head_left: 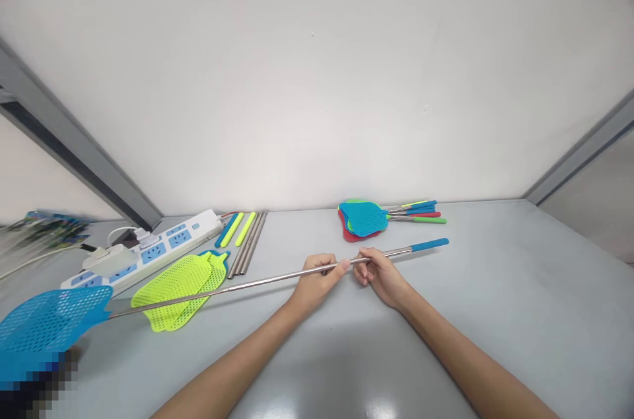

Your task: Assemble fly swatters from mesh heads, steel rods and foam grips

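Note:
A fly swatter with a long metal telescopic rod [267, 281] stretches across the view, its blue perforated head [54, 318] at the far left and its blue grip [430, 245] at the right. My left hand [319, 280] is closed around the middle of the rod. Just to its right, my right hand [379, 273] pinches the same rod, short of the blue grip. Beneath the rod on the left lie yellow swatter heads [178, 283], with a blue one partly hidden under them.
A white power strip [163, 250] with plugs lies at the left. Beside it are yellow and blue grips [245, 228] and metal tubes [251, 244]. Several finished swatters [364, 217] are stacked against the back wall. Blurred items [44, 240] lie at far left.

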Available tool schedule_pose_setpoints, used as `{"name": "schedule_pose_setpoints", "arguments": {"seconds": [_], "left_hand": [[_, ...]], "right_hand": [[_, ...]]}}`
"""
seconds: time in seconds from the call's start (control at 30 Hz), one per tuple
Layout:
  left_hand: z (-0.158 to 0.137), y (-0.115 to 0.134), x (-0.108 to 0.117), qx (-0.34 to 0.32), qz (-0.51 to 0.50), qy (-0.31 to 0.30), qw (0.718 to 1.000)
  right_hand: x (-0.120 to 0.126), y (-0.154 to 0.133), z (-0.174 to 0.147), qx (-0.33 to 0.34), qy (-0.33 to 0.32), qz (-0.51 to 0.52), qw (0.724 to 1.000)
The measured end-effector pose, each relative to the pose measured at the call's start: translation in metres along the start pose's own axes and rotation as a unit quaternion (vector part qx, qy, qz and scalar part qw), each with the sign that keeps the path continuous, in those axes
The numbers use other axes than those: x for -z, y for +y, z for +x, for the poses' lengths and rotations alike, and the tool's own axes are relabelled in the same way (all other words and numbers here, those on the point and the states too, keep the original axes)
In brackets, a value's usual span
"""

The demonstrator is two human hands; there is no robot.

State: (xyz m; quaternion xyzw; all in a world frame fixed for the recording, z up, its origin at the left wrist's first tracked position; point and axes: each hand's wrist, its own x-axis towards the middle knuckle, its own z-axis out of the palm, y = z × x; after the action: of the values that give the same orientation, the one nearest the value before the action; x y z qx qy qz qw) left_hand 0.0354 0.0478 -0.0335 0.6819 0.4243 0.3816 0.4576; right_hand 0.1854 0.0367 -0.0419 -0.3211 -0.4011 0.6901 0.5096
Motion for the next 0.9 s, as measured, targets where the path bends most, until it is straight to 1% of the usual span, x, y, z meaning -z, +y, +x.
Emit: {"name": "schedule_pose_setpoints", "arguments": {"seconds": [0.2, 0.3, 0.4, 0.5, 0.6, 0.83, 0.9], "left_hand": [[0.001, -0.001, -0.001, -0.018, 0.012, -0.015, 1.0], [0.0, 0.001, -0.002, -0.017, 0.009, -0.017, 1.0], [-0.001, 0.003, -0.004, 0.0, -0.042, -0.062, 0.997], [-0.002, 0.004, -0.006, 0.013, -0.105, -0.106, 0.989], [-0.001, 0.003, -0.007, 0.016, -0.125, -0.112, 0.986], [0.0, 0.005, -0.004, 0.026, -0.119, -0.122, 0.985], [0.0, 0.006, -0.003, 0.03, -0.136, -0.128, 0.982]], "right_hand": [[0.001, 0.001, -0.001, 0.001, 0.002, -0.005, 1.0], [-0.003, 0.002, -0.002, -0.015, -0.002, -0.002, 1.0], [-0.01, 0.005, -0.002, -0.045, -0.021, 0.024, 0.998], [-0.016, 0.009, -0.003, -0.051, -0.039, 0.041, 0.997], [-0.018, 0.01, -0.003, -0.048, -0.041, 0.029, 0.998], [-0.016, 0.009, -0.003, -0.038, -0.054, 0.004, 0.998], [-0.016, 0.011, -0.003, -0.034, -0.041, -0.011, 0.999]]}}
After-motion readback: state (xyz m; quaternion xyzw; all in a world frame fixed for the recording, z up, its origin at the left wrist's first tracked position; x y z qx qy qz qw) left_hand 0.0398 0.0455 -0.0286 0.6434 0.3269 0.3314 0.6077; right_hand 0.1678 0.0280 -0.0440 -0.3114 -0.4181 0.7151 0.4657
